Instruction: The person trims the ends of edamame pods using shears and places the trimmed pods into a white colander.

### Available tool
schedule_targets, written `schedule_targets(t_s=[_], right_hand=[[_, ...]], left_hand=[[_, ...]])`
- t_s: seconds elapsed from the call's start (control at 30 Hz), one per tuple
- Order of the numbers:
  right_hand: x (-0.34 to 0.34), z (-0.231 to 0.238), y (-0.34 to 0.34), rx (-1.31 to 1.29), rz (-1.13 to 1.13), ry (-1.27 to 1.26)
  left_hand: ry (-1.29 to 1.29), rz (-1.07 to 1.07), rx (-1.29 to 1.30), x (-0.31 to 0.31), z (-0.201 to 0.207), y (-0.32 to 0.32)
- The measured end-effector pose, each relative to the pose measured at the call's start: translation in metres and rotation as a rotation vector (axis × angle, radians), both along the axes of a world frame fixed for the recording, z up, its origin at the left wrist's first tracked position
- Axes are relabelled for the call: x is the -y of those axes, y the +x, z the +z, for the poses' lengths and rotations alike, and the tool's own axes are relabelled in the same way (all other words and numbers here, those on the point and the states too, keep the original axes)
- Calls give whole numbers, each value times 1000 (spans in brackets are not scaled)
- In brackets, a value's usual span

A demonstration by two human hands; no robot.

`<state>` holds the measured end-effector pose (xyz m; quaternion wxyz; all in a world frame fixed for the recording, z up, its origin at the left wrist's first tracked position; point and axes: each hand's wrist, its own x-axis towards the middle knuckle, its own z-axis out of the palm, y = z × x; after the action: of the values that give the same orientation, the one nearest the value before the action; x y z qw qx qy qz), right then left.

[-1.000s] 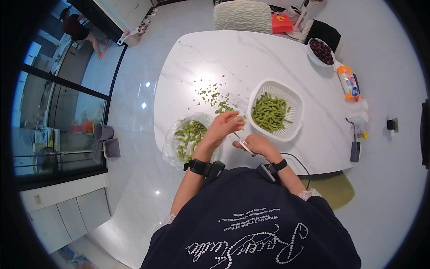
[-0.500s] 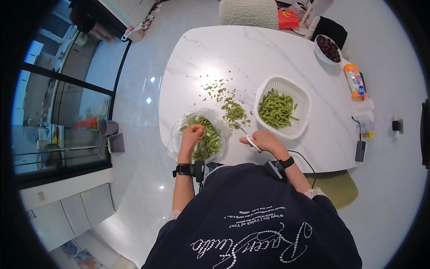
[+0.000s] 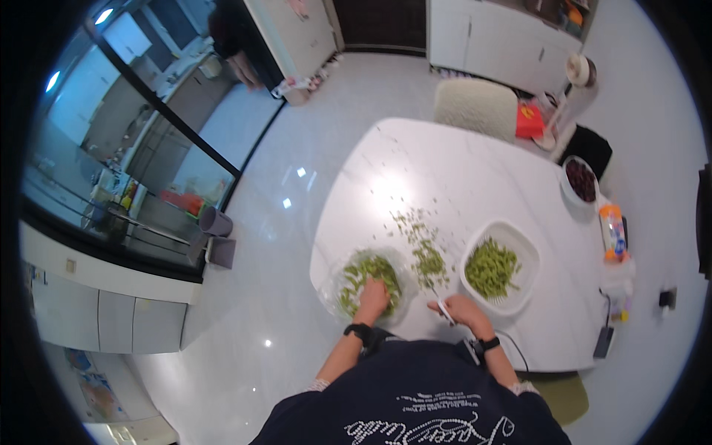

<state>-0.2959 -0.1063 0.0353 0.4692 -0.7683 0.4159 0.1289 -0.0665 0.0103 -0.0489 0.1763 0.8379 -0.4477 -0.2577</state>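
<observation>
My left hand [image 3: 374,297] is down in a clear plastic bag [image 3: 334,288] of green edamame pods [image 3: 353,279]. Its fingers look curled among the pods, and whatever they grip is hidden. My right hand [image 3: 467,310] is closed round a pair of scissors [image 3: 445,310] with white handles, the blades pointing away from me. Just beyond the blades lies a scatter of small green pod trimmings [image 3: 429,261] on the white table. To the right of them, a white slotted basket [image 3: 521,285] holds a heap of pods [image 3: 491,268].
On the marbled white table [image 3: 371,178], a bowl of dark red fruit [image 3: 580,181] stands far right, with an orange-and-white packet [image 3: 612,233] nearer. A cable [image 3: 517,345] runs beside my right wrist. A pale chair [image 3: 475,107] is at the far edge. Another person [image 3: 233,37] stands at far left.
The view has tilted up and turned, so the table sits lower and further right. My left hand has gone from above the pods down into the bag. My right hand still holds the scissors.
</observation>
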Motion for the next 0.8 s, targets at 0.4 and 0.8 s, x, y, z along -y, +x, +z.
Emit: schedule_targets(t_s=[0.4,0.8], right_hand=[[-1,4,17,74,16,-32],[-3,37,9,148,-145,-11]], left_hand=[[-208,100,-570,37,81,19],[-262,138,-1162,51,92,-13]])
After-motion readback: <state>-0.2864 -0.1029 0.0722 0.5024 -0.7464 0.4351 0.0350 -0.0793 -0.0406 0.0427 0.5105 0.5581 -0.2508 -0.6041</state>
